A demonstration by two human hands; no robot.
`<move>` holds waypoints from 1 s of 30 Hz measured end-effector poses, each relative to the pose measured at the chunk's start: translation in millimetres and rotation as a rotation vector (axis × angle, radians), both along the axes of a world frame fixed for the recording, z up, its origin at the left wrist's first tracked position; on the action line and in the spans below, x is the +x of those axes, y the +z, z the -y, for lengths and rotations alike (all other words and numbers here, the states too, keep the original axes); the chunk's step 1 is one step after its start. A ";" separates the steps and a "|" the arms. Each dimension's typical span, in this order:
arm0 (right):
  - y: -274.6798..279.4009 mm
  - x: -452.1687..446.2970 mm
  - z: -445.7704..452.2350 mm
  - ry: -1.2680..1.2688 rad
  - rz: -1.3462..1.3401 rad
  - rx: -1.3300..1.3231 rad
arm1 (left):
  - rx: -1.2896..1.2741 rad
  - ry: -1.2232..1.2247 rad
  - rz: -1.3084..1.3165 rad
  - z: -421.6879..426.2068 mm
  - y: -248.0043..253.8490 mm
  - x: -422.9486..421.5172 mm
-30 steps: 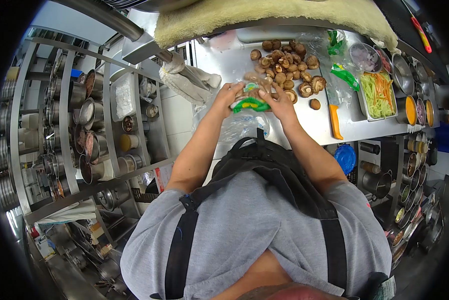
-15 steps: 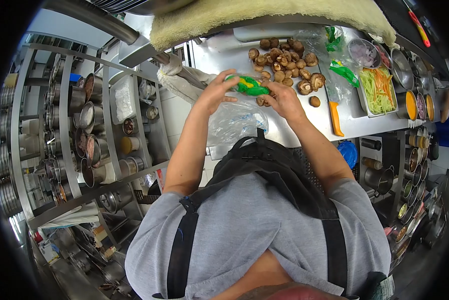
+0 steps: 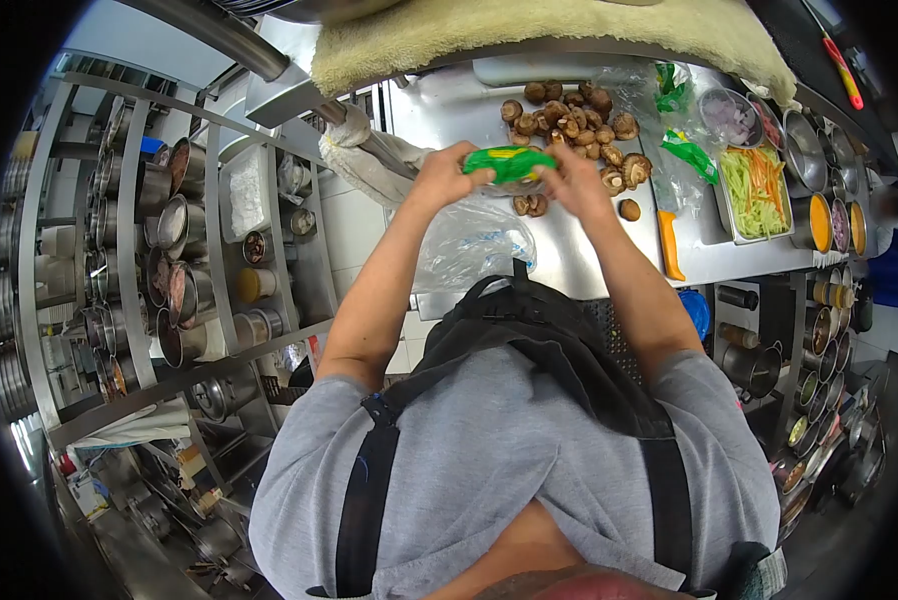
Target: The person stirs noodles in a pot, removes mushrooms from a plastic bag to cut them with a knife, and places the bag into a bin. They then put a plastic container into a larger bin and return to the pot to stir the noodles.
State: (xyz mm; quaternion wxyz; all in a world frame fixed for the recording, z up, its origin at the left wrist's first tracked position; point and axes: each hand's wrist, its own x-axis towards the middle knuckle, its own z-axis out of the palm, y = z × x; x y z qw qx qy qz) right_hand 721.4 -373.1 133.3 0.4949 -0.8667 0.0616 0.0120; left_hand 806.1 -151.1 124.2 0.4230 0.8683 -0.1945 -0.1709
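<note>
A green and yellow plastic package point(image 3: 510, 161) is held between my two hands above the steel table. My left hand point(image 3: 451, 177) grips its left end, and my right hand point(image 3: 576, 182) pinches its right end. Mushrooms point(image 3: 573, 122) lie in a loose pile just beyond my right hand. Two mushrooms point(image 3: 530, 205) rest on the table below the package, and a single one point(image 3: 629, 209) lies farther right. A crumpled clear plastic bag point(image 3: 474, 243) is spread at the table's near edge, below my hands.
An orange-handled knife point(image 3: 671, 246) lies right of the mushrooms. Beyond it are green wrappers point(image 3: 689, 153), a tray of shredded vegetables point(image 3: 755, 192) and metal bowls point(image 3: 805, 148). A towel point(image 3: 559, 22) covers the far shelf. Racks point(image 3: 139, 240) stand left. Another person point(image 3: 890, 203) is at far right.
The package was lower, with both hands around it; it is now raised and stretched out sideways. Two mushrooms show on the table beneath it.
</note>
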 end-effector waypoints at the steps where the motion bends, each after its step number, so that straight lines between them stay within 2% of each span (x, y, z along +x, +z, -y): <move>1: -1.0 2.0 4.5 0.004 0.000 0.001 | 0.001 0.004 0.000 1.8 2.2 -1.7; 3: 2.3 4.0 7.2 -0.014 0.024 -0.010 | -0.074 -0.025 -0.012 6.7 4.6 -3.4; 4: 0.4 0.9 6.6 0.063 0.174 -0.134 | -0.073 -0.028 -0.014 4.6 7.4 0.7; 6: -6.3 1.8 8.0 0.098 0.219 -0.117 | 0.033 0.070 -0.108 -2.2 12.9 16.9; 9: -5.8 4.5 21.7 0.077 0.236 -0.067 | -0.050 0.013 -0.234 -2.9 17.8 21.8; 11: -0.6 5.5 26.3 0.031 0.137 -0.095 | -0.087 -0.009 -0.213 -3.8 17.1 18.6; 12: 3.7 3.6 25.1 0.059 0.283 -0.142 | -0.087 -0.018 -0.185 -3.4 16.6 18.6; 16: 9.1 1.1 18.5 0.044 0.341 -0.291 | -0.182 0.019 -0.064 0.9 1.6 20.3; 17: 7.2 2.5 19.9 0.045 0.344 -0.291 | -0.181 0.020 -0.061 2.2 1.8 19.7; 19: 3.8 3.5 22.0 -0.031 0.235 -0.197 | -0.374 0.111 -0.045 4.1 0.7 15.3; 22: 6.3 5.5 24.4 -0.074 0.280 -0.108 | -0.270 0.172 0.058 4.2 7.1 11.8; 25: 9.9 6.6 23.5 -0.105 0.301 -0.021 | -0.203 0.150 -0.012 4.3 10.5 15.9; 29: 12.4 5.8 21.5 -0.096 0.292 -0.020 | -0.276 0.162 -0.019 9.1 7.5 22.9; 30: 15.1 4.2 19.8 -0.097 0.304 -0.014 | -0.267 0.132 0.049 8.5 4.9 25.8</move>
